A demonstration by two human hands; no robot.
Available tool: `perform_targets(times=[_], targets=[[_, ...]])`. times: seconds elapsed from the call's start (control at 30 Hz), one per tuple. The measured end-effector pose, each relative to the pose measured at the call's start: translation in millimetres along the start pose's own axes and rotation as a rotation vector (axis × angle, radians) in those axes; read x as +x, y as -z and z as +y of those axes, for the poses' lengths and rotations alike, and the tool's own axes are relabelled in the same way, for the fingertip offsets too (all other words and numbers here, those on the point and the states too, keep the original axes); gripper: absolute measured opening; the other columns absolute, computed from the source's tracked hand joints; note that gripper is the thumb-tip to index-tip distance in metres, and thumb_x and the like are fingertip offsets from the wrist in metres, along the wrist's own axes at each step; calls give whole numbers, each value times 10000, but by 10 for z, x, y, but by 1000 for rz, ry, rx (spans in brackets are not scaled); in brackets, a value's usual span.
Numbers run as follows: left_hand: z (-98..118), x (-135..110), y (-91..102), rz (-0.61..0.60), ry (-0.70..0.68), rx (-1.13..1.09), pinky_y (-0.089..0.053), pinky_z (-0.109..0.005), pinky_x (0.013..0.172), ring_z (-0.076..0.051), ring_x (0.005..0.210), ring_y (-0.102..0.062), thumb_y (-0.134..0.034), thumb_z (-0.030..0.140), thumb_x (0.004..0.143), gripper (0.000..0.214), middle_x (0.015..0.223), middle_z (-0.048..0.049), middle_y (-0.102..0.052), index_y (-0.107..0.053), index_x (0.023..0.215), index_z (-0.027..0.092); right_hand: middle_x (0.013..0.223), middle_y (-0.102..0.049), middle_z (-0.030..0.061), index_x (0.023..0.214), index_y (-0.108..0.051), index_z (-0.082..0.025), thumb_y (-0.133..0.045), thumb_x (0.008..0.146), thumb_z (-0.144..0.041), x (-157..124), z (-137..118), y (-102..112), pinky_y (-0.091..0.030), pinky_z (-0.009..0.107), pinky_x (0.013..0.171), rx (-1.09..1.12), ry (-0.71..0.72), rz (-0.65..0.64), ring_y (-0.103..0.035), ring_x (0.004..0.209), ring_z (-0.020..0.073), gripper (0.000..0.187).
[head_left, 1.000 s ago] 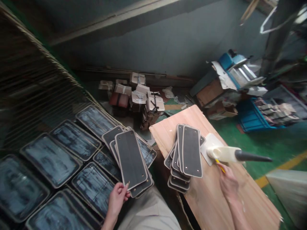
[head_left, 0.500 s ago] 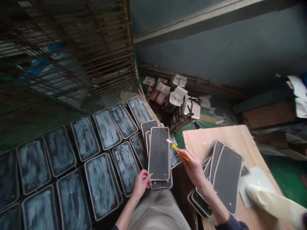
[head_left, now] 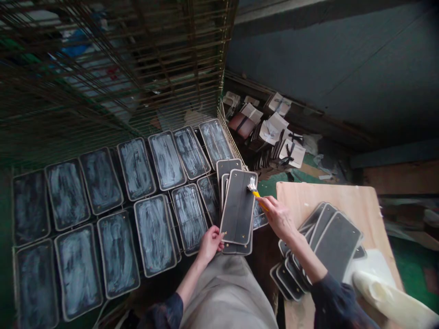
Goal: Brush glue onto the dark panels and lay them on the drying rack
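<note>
Top panel (head_left: 236, 210): dark, pale-edged, rounded at the corners, with small studs; lies on a loose stack of similar panels, just beyond the lap (head_left: 229, 292).
Coated panels (head_left: 156, 235): set out in two rows to the left, faces streaked white; the loose stack partly covers those nearest it.
Second stack (head_left: 338, 246): dark panels, fanned, to the right; the right forearm crosses in front and hides part of it.
White container (head_left: 394, 297): lies on its side near the second stack, running out of view; a white sheet (head_left: 375, 262) shows beside it.
Tied bundles (head_left: 270, 130): grouped on the floor beyond the panels, bound with strips.
Wooden board (head_left: 329, 194): pale surface at right, bearing the second stack.
Wire rack (head_left: 234, 144): bears the coated panels; wire mesh (head_left: 192, 59) rises behind them.
Room: dim; grey wall (head_left: 308, 68) at the back, green floor (head_left: 414, 260) at right.
Left hand (head_left: 210, 244): thumb and fingers pinched on the top panel at its lower left corner.
Right hand (head_left: 278, 218): fingers closed around the yellow handle of the brush (head_left: 254, 191).
Bristles: white-loaded, at the top panel's upper right area, below the corner stud.
</note>
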State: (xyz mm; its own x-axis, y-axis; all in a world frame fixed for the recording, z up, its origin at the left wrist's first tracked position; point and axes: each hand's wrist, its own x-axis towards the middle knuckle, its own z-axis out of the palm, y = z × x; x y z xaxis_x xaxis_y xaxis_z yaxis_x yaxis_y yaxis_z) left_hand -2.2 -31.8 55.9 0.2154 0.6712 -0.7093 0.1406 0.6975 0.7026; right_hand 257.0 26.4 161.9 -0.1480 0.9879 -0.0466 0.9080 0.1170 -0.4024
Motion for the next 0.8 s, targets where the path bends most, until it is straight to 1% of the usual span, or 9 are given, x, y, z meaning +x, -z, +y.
perform_targets(times=[0.1, 0.23, 0.3, 0.37, 0.43, 0.5, 0.6, 0.67, 0.8], targets=[[0, 1, 7, -4, 0, 1, -370, -151, 337, -112, 414, -577, -610, 523, 737, 373, 519, 29, -578, -453, 748, 185, 968, -606, 74, 1197, -552, -230, -388, 971, -244, -393, -194, -39, -456, 282, 684, -1, 0, -104, -586, 812, 187, 280], [2, -2, 22, -12, 2, 3, -383, -153, 344, -113, 422, -584, -611, 517, 739, 366, 527, 27, -583, -461, 752, 183, 918, -601, 70, 1162, -553, -225, -382, 962, -212, -889, -509, -73, -460, 288, 653, 24, -10, -224, -574, 746, 181, 263], [-1, -4, 29, -15, 6, 1, -394, -156, 353, -116, 433, -591, -614, 511, 738, 363, 534, 24, -589, -468, 765, 181, 885, -596, 61, 1138, -553, -228, -381, 963, -217, -1031, -651, -95, -458, 281, 627, 61, -14, -274, -571, 716, 176, 246], [-5, -5, 36, -16, 5, 0, -400, -158, 357, -121, 444, -598, -611, 504, 741, 355, 541, 21, -594, -471, 776, 179, 878, -598, 54, 1126, -550, -235, -387, 964, -224, -1077, -764, -121, -457, 279, 620, 111, -21, -303, -573, 707, 175, 231], [-7, -9, 43, -20, -4, 3, -406, -161, 361, -126, 461, -607, -598, 496, 753, 342, 558, 14, -601, -473, 782, 179, 890, -604, 48, 1115, -552, -242, -393, 966, -234, -1036, -843, -145, -462, 277, 630, 194, -39, -320, -582, 718, 174, 218], [-3, -14, 50, -33, -12, 1, -418, -165, 370, -129, 478, -616, -575, 494, 769, 331, 584, 4, -614, -479, 790, 178, 907, -609, 44, 1099, -559, -245, -389, 971, -244, -930, -878, -166, -470, 268, 646, 312, -52, -338, -599, 745, 171, 212], [7, -25, 60, -42, -8, -13, -421, -165, 378, -126, 480, -617, -550, 510, 782, 340, 595, -1, -622, -496, 808, 175, 932, -621, 44, 1077, -575, -236, -387, 973, -251, -701, -825, -201, -482, 253, 660, 475, -48, -321, -623, 774, 164, 215], [6, -30, 64, -34, 2, -23, -418, -165, 378, -127, 475, -617, -552, 524, 776, 358, 583, 2, -619, -505, 821, 172, 931, -632, 45, 1064, -587, -225, -406, 967, -252, -523, -707, -232, -491, 252, 674, 534, -41, -258, -632, 783, 162, 208], [-25, -25, 61, -23, 0, -40, -425, -171, 382, -136, 482, -627, -557, 525, 775, 365, 573, 6, -615, -509, 838, 169, 977, -641, 61, 1071, -596, -208, -437, 958, -282, -121, -360, -269, -497, 292, 779, 553, -35, -44, -624, 893, 183, 209]])
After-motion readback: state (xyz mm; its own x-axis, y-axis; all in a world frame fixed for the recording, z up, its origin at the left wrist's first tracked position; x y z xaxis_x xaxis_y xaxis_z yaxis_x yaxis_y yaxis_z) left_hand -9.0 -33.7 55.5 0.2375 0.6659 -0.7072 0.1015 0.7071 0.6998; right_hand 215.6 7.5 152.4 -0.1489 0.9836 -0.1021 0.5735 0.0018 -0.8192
